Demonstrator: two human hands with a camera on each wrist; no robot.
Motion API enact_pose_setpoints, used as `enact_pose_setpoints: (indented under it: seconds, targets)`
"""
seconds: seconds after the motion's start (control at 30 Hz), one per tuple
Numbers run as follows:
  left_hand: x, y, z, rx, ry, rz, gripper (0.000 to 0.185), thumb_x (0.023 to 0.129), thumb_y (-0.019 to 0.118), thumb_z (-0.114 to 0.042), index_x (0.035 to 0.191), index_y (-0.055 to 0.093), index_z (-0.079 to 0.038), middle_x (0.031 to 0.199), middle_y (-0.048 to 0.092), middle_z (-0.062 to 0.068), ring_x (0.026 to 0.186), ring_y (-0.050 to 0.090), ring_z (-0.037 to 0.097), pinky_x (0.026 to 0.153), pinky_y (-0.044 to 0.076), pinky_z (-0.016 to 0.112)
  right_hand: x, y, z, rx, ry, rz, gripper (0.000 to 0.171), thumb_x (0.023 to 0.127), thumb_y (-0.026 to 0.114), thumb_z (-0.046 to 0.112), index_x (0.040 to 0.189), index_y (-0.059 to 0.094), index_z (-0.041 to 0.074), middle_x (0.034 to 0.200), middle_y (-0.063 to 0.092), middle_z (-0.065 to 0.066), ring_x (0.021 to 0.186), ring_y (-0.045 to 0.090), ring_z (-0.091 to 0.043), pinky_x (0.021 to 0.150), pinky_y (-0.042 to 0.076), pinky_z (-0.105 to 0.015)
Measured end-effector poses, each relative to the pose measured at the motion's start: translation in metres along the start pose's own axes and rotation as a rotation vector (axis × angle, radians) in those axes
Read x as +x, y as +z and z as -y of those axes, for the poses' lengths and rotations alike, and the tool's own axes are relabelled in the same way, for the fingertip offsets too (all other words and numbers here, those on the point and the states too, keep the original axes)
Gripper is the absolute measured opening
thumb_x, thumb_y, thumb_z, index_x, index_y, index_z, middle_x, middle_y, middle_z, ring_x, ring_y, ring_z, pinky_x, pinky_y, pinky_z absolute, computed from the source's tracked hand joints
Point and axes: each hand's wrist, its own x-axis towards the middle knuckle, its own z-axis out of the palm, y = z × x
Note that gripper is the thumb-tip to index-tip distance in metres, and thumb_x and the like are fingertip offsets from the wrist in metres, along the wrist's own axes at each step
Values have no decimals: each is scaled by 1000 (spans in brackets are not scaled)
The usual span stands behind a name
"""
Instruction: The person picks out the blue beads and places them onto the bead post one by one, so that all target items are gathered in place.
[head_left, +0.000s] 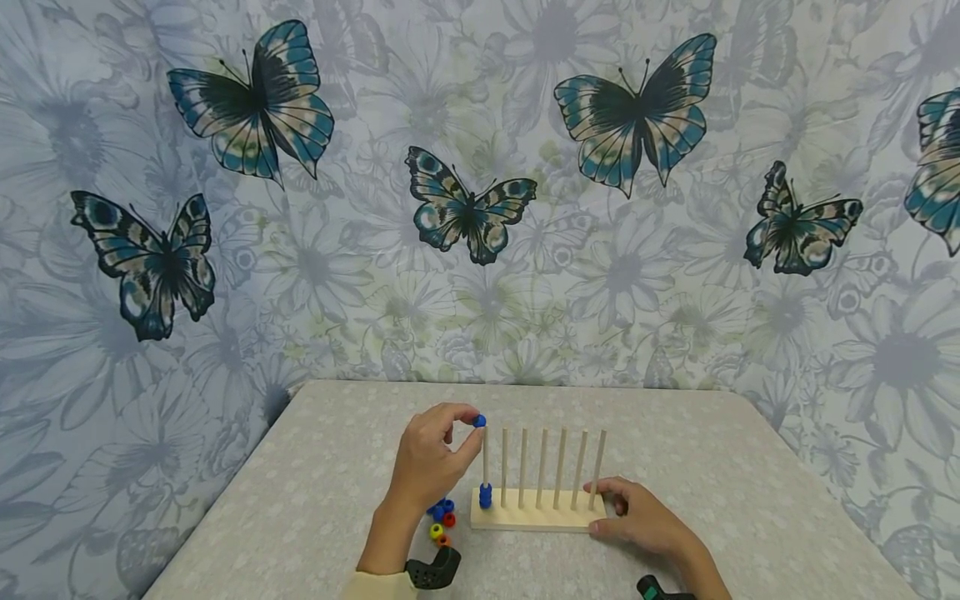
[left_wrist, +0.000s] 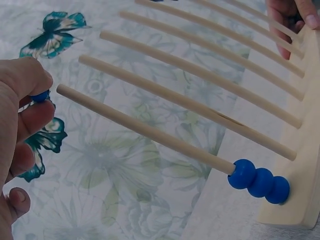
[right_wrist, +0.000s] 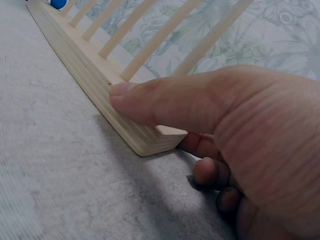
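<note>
Both hands are busy at a wooden peg rack on the table. The left hand is lifted up, with its wrist bent and its fingers curled. It pinches a small blue bead between thumb and fingertip. The bead sits just beside the top of the leftmost peg, very near the tip but not on it. In the left wrist view the bead peeks out between the thumb and a finger, close to the end of that peg.

The right hand lies low on the table at the right end of the rack. Its thumb presses flat along the front edge of the wooden base, and the other fingers curl behind the end, so this hand grips the rack.

The rack is a long flat block that runs left to right across the table. Seven thin pegs stand straight up from it in a row. At the foot of the leftmost peg sit three stacked blue beads, touching the base; the left wrist view shows them in a line on the peg.

Some loose beads in blue, red, yellow and orange lie on the table just left of the rack, below the left hand.

A cloth with butterflies hangs behind the table.
</note>
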Motion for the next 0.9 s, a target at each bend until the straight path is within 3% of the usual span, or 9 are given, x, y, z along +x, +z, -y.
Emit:
enact_pose_setpoints:
  seconds: [0.27,0.67,0.9]
  targets:
    - [-1,3,1,16,-19,5,17,85,78,-21,100,71,-19,89,72,-8,62,44,3,60,39,23,-1,-1,-1,-16,8,-1,58,78,86,27,130,65,13,88,47,-6,78,40,-16,59,36,-25]
    - [-1,6,1,3,-18,53,15,88,76,-22,102,73,-20,92,73,-7,60,53,15,61,41,24,3,-1,-1,-56,31,-21,58,75,87,30,127,66,16,88,49,-5,81,42,-17,62,35,-27]
    - [-3,9,0,22,-12,56,16,87,77,-22,103,74,-20,92,73,-8,63,48,3,62,44,23,1,-2,1,-80,23,-24,57,75,87,28,127,66,16,90,52,-6,82,44,-18,63,37,-27]
